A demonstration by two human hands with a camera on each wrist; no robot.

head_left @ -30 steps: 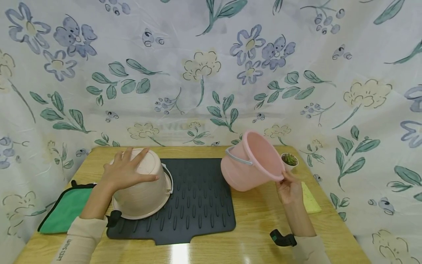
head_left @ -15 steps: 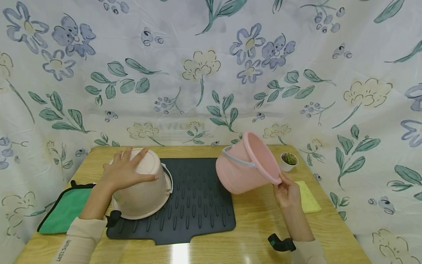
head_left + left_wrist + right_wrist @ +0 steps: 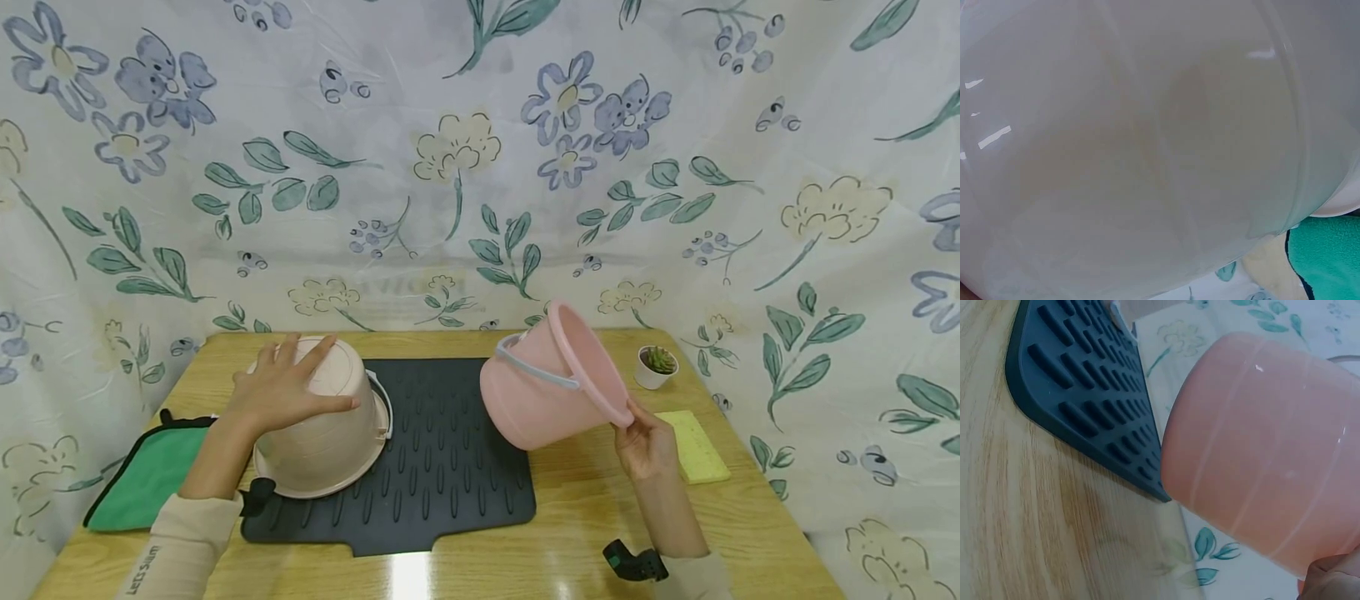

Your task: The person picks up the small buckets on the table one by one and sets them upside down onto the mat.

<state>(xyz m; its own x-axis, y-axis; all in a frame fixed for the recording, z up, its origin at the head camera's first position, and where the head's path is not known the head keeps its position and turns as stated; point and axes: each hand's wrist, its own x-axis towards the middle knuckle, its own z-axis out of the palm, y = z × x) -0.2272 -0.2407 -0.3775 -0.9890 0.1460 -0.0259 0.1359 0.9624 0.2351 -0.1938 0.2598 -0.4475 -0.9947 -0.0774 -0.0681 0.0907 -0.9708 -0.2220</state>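
Observation:
A beige bucket [image 3: 322, 442] stands upside down on the left part of a dark drying mat [image 3: 442, 467]. My left hand [image 3: 281, 392] rests on its upturned base with the fingers spread; the left wrist view is filled by the pale bucket wall [image 3: 1147, 144]. My right hand [image 3: 645, 442] pinches the rim of a pink bucket [image 3: 532, 392] at its lower right. That bucket is tilted, mouth to the right and base toward the mat, with its grey-blue handle [image 3: 536, 367] lying against the side. In the right wrist view the pink bucket [image 3: 1260, 450] appears lifted off the table.
A green cloth [image 3: 153, 475] with black edging lies left of the mat. A small potted succulent [image 3: 656, 365] stands at the back right, and a yellow sponge cloth [image 3: 693, 450] lies in front of it. A floral curtain [image 3: 450, 183] hangs behind the wooden table [image 3: 585, 517].
My right hand has moved left and slightly nearer with the pink bucket, whose base is now over the mat's right edge. The left hand and the beige bucket have stayed in place.

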